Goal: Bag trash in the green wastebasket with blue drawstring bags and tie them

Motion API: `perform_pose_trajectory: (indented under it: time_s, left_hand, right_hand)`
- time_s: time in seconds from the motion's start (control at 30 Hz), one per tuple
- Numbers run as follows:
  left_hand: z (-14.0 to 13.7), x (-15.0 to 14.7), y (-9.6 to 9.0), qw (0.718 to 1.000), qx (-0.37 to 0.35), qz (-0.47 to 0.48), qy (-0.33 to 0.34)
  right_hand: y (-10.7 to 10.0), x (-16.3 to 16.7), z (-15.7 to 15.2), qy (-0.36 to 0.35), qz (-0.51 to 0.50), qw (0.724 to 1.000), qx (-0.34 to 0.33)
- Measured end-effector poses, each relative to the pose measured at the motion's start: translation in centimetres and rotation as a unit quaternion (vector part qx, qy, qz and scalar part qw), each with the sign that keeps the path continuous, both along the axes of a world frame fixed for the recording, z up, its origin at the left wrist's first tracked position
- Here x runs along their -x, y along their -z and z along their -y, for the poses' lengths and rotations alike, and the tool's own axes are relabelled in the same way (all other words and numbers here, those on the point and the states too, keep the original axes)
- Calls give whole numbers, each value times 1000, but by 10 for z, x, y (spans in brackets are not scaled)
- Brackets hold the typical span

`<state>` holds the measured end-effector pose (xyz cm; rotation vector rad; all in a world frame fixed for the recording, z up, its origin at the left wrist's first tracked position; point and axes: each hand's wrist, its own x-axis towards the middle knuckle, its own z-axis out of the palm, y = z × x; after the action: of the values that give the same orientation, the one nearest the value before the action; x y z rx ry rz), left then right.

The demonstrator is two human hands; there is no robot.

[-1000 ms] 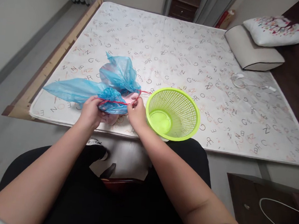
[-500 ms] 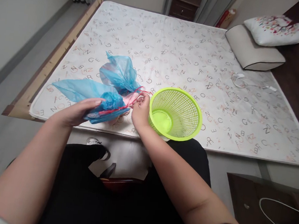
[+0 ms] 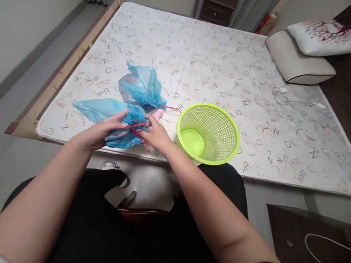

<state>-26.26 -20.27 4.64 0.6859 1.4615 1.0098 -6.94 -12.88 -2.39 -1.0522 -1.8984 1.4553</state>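
Observation:
Near the bed's front edge, my left hand (image 3: 103,131) grips the side of a blue plastic drawstring bag (image 3: 122,139), its fingers closed over the gathered film. My right hand (image 3: 156,134) pinches at the red drawstring (image 3: 137,129) around the bag's bunched neck. Just behind lies a second blue drawstring bag (image 3: 141,83), puffed up, its red string trailing right toward a lime-green mesh basket (image 3: 191,157). Something pink (image 3: 157,114) shows between the bags, partly hidden by my right hand. The basket stands upright, right of my hands, with nothing visible inside.
A letter-printed mattress (image 3: 183,38) lies under everything, with a wooden bed frame (image 3: 64,66) at left. Far right are a beige cushion (image 3: 298,60), a floral pillow (image 3: 328,38) and a white cable (image 3: 280,95). A dark glossy table (image 3: 295,232) stands at lower right.
The nearer bag's neck has gathered tighter, its red string now bunched close to it. My right hand has moved left and down, away from the basket, toward my left hand.

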Motion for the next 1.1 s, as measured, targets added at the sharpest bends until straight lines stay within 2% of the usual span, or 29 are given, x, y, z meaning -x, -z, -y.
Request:
perform_pose_trajectory:
  time_s: [0.07,0.13,0.2,0.23,0.33,0.37,0.47,0.5,0.57,0.67,0.73,0.8,0.83,0.9,0.97,1.03,1.1]
  left_hand:
    - [-2,5,2,999,15,7,-32]
    - [-5,11,5,999,-16,-13,-38]
    - [-8,18,8,990,-66,-110,-58]
    - [-9,22,9,975,-95,-187,-79]
    - [-10,33,10,901,-152,-374,-158]
    - [-10,36,10,887,-159,-394,-179]
    - [-8,36,10,875,-160,-410,-203]
    - [-8,35,11,867,-154,-433,-193]
    - [-7,31,13,852,-129,-487,-143]
    - [-7,28,19,847,-55,-526,-51]
    - [-9,30,24,849,-19,-527,-37]
    - [-11,34,28,857,-14,-510,-74]
    - [-13,36,28,870,-21,-480,-111]
    - [-18,39,28,910,-47,-354,-211]
    - [-23,42,26,935,-92,-174,-296]
    - [-27,45,23,935,-156,-30,-318]
    - [-29,47,21,932,-206,25,-296]
  right_hand:
    - [2,-2,-3,29,57,998,0]
    - [2,-3,-7,87,84,993,-6]
    - [1,-4,-10,128,93,987,-20]
    - [1,-5,-11,140,98,985,-28]
    - [2,-6,-12,153,89,984,-38]
    - [3,-6,-11,153,71,985,-41]
    - [4,-3,-9,156,-19,987,-41]
    - [4,-1,-9,162,-62,985,-23]
    - [3,2,-9,179,-165,968,64]
    - [-2,3,-13,196,-300,902,239]
    - [-9,0,-15,203,-333,873,293]
    - [-15,-4,-17,198,-338,868,304]
    - [-19,-6,-17,182,-330,873,309]
    - [-23,-9,-16,125,-295,889,328]
    - [-24,-13,-15,40,-218,913,343]
    - [-22,-16,-13,-71,-99,938,326]
    - [-17,-18,-10,-181,28,941,286]
